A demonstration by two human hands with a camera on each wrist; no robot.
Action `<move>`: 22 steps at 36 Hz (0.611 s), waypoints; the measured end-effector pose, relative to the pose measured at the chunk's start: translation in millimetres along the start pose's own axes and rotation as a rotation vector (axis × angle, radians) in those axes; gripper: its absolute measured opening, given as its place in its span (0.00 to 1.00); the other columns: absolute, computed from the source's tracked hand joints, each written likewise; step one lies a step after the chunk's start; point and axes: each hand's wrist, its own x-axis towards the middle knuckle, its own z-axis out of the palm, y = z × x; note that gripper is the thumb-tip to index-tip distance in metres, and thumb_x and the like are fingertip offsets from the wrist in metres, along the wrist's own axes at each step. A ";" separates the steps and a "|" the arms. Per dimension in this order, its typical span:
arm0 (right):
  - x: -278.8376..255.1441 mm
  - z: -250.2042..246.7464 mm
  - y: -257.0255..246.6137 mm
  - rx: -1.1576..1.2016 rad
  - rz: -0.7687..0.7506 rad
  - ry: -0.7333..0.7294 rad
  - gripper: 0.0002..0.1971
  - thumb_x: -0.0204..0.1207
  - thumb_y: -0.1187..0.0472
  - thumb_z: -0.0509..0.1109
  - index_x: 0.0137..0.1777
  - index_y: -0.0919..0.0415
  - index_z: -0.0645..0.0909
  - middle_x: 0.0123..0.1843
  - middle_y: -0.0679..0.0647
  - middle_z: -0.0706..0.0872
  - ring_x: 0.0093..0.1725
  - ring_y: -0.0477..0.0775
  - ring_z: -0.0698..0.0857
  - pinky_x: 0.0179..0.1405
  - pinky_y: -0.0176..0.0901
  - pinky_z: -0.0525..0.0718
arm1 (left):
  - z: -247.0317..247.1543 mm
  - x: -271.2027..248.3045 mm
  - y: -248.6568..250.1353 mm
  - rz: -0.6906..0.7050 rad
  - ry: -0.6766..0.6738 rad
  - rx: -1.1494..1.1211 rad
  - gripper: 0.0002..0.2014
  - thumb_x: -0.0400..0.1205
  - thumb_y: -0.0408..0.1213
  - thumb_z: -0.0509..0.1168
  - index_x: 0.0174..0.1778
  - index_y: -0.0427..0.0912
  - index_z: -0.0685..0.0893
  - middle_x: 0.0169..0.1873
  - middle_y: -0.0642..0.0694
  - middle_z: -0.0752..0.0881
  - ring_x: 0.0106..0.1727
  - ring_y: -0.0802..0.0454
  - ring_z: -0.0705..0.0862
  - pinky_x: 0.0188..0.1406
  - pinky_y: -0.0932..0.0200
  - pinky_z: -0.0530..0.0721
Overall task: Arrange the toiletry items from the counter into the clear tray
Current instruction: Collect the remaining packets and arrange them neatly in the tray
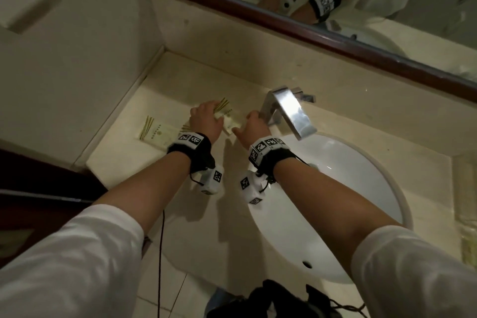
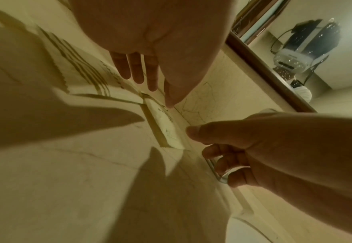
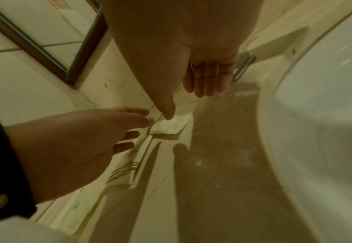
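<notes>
Counting three cream gold-striped sachets point(image 1: 154, 134) on counter point(image 1: 165, 85) | print unreadable | left hand point(image 1: 206, 121) and right hand point(image 1: 251, 129) spread, fingertips touching one.

In the head view, the left hand point(image 1: 205, 121) covers most of the pale packets point(image 1: 227, 116) near the counter's point(image 1: 165, 90) back edge, so their number cannot be told. Their print is too small to read. The right hand point(image 1: 251, 129) hides the faucet's point(image 1: 289, 111) base. No view clearly shows a clear tray.
</notes>
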 end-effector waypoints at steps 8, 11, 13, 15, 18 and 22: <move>14.5 7.9 1.1 -0.027 0.030 -0.022 0.38 0.68 0.48 0.77 0.70 0.65 0.63 0.72 0.65 0.68 0.70 0.66 0.74 0.65 0.56 0.79 | 6.5 2.0 -0.1 0.020 -0.038 0.132 0.26 0.78 0.42 0.66 0.74 0.51 0.70 0.74 0.46 0.72 0.70 0.39 0.67 0.67 0.46 0.69; 17.4 9.4 -0.1 -0.020 0.027 -0.014 0.37 0.66 0.49 0.78 0.68 0.62 0.65 0.71 0.63 0.68 0.69 0.67 0.74 0.65 0.58 0.78 | 9.1 1.1 -0.8 0.018 -0.055 0.140 0.28 0.78 0.42 0.66 0.75 0.51 0.68 0.76 0.46 0.69 0.71 0.39 0.65 0.69 0.45 0.66; 18.0 10.4 -0.8 -0.020 0.025 -0.008 0.35 0.65 0.51 0.78 0.67 0.62 0.66 0.70 0.62 0.67 0.69 0.66 0.73 0.65 0.58 0.78 | 9.6 0.3 -1.3 0.013 -0.055 0.132 0.29 0.78 0.42 0.67 0.76 0.51 0.67 0.75 0.44 0.70 0.71 0.39 0.65 0.69 0.45 0.65; 18.0 11.9 -0.4 -0.013 0.024 0.002 0.33 0.66 0.52 0.78 0.66 0.61 0.67 0.70 0.62 0.65 0.70 0.66 0.71 0.66 0.57 0.78 | 8.4 0.0 -1.2 0.013 -0.040 0.110 0.31 0.77 0.42 0.68 0.77 0.51 0.67 0.72 0.43 0.72 0.70 0.39 0.66 0.68 0.45 0.66; 18.7 12.5 1.1 0.020 0.024 0.019 0.30 0.66 0.55 0.77 0.63 0.62 0.68 0.69 0.61 0.65 0.70 0.64 0.70 0.67 0.55 0.76 | 4.5 1.2 2.1 0.014 -0.017 0.067 0.34 0.75 0.41 0.71 0.77 0.51 0.66 0.69 0.41 0.74 0.69 0.39 0.67 0.67 0.46 0.67; 19.2 10.1 0.0 0.092 0.050 0.000 0.25 0.70 0.59 0.74 0.62 0.65 0.68 0.67 0.63 0.70 0.67 0.63 0.73 0.67 0.55 0.77 | -0.9 1.6 7.5 0.010 -0.039 -0.144 0.29 0.76 0.39 0.70 0.73 0.44 0.71 0.67 0.40 0.77 0.68 0.42 0.74 0.69 0.48 0.73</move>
